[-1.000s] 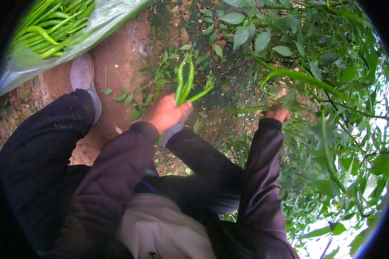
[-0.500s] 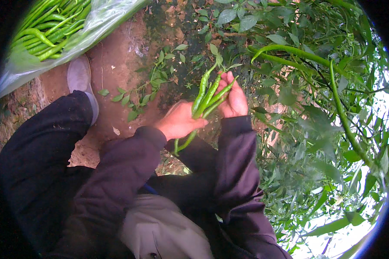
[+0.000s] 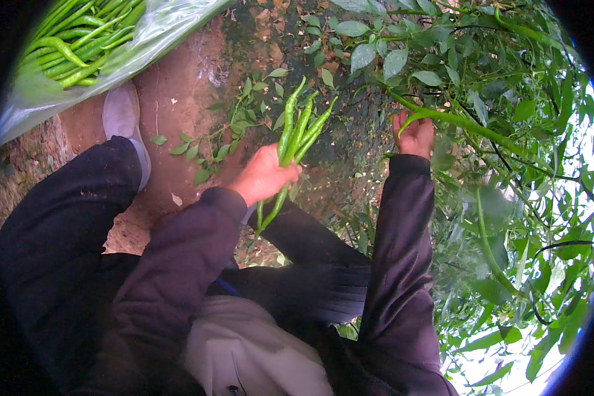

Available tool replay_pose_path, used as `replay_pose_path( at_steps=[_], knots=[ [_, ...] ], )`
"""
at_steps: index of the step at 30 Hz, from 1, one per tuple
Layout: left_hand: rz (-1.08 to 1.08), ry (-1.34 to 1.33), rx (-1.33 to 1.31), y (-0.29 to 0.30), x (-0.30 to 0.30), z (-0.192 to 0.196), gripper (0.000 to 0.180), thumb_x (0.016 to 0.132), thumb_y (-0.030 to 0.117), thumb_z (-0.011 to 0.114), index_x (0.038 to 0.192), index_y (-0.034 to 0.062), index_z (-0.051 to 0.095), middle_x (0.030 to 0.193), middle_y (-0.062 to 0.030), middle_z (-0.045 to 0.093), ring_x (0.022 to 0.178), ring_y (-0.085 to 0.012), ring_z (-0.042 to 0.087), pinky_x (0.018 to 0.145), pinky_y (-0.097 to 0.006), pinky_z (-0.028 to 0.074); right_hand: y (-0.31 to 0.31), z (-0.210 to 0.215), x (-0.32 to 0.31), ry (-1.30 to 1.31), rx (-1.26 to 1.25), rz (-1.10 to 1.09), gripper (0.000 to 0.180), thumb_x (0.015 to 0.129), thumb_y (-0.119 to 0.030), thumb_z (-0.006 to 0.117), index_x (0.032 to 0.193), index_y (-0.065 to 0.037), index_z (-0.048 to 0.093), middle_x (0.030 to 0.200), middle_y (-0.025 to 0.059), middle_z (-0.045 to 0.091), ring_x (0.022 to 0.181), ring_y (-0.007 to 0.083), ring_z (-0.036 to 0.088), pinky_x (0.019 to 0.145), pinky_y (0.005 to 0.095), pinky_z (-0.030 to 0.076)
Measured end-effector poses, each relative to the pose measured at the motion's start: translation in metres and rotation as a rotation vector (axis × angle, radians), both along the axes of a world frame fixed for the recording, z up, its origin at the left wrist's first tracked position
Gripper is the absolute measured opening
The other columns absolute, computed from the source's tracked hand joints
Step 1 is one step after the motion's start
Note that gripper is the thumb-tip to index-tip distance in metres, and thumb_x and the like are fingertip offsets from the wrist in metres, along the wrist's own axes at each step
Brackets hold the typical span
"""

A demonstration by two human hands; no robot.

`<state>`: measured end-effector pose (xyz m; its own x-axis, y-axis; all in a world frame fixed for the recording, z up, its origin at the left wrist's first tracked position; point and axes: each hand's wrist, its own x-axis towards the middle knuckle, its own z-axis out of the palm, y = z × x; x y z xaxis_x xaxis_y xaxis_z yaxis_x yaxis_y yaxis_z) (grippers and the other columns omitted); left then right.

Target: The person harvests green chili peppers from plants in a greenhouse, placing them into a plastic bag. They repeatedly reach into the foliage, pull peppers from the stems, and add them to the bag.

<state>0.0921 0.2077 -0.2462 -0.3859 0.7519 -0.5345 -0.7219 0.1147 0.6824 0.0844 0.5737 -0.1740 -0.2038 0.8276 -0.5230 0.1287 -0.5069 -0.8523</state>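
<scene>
My left hand (image 3: 267, 175) is closed around a small bunch of long green chili peppers (image 3: 297, 135). Their upper ends point up and fan apart, while thin lower ends stick out beneath my fist. Off to the right, my right hand (image 3: 416, 140) reaches up to the pepper plant (image 3: 429, 78), fingers raised, a little bent and apart. A hanging green chili pepper (image 3: 455, 119) crosses in front of its fingertips, hiding them in part; I see nothing held there.
At the upper left lies a clear plastic bag (image 3: 158, 39) full of green chili peppers (image 3: 79, 49). A cut leafy sprig (image 3: 244, 119) rests on the bare soil (image 3: 185, 99). Dense foliage with more hanging peppers (image 3: 488, 244) fills the right side. My shoe (image 3: 121, 115) stands below the bag.
My right hand has left the bunch and moved right to the plant. The left hand, still holding the peppers, has shifted slightly left. Leaves and hanging peppers on the right have moved.
</scene>
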Motion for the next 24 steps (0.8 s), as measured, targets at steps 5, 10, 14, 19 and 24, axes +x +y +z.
replay_pose_path(
  at_steps=[5, 10, 14, 19, 24],
  knots=[
    [0.062, -0.076, 0.05, 0.0, -0.007, 0.007, 0.014, 0.092, 0.004, 0.07, 0.097, 0.0016, 0.057, 0.082, -0.0044, 0.063, 0.073, -0.0138, 0.065, 0.064, -0.033, 0.055, -0.028, 0.009, 0.019, 0.144, 0.233, 0.113, 0.026, 0.109, -0.027, 0.043, 0.118, -0.007, 0.056, 0.114, 0.0092, 0.064, 0.104, 0.0241, 0.062, 0.091, 0.0387, 0.053],
    [0.131, -0.131, 0.075, -0.001, -0.011, 0.021, 0.015, 0.091, 0.004, 0.071, 0.098, 0.0016, 0.058, 0.081, -0.0035, 0.063, 0.069, -0.0125, 0.062, 0.063, -0.031, 0.053, -0.066, 0.08, 0.054, 0.39, 0.355, 0.057, 0.019, 0.103, -0.023, 0.053, 0.103, -0.007, 0.063, 0.093, 0.0062, 0.067, 0.09, 0.0202, 0.065, 0.085, 0.0348, 0.054],
    [0.038, -0.136, 0.054, -0.001, -0.017, 0.03, 0.013, 0.091, 0.007, 0.072, 0.097, 0.0021, 0.062, 0.079, -0.0023, 0.062, 0.066, -0.0117, 0.06, 0.062, -0.03, 0.051, -0.091, 0.154, 0.083, 0.595, 0.281, 0.114, 0.023, 0.101, -0.026, 0.054, 0.099, -0.006, 0.065, 0.094, 0.0073, 0.069, 0.089, 0.0203, 0.066, 0.082, 0.0347, 0.055],
    [-0.052, -0.109, 0.116, 0.012, -0.019, 0.049, 0.022, 0.093, 0.017, 0.075, 0.107, 0.0009, 0.069, 0.09, -0.0025, 0.068, 0.08, -0.0121, 0.064, 0.074, -0.031, 0.053, -0.16, 0.132, 0.089, 0.212, 0.14, 0.38, 0.022, 0.103, -0.021, 0.058, 0.114, -0.004, 0.066, 0.109, 0.0104, 0.072, 0.099, 0.0227, 0.068, 0.094, 0.0413, 0.054],
    [0.016, -0.125, 0.392, 0.019, -0.01, 0.075, 0.031, 0.092, 0.018, 0.077, 0.117, 0.0011, 0.07, 0.102, -0.0027, 0.071, 0.099, -0.0111, 0.064, 0.087, -0.03, 0.052, -0.218, 0.073, 0.064, -0.011, 0.069, 0.433, 0.03, 0.103, -0.013, 0.059, 0.131, 0.0, 0.06, 0.126, 0.0113, 0.068, 0.113, 0.0222, 0.065, 0.101, 0.04, 0.051]
  ],
)
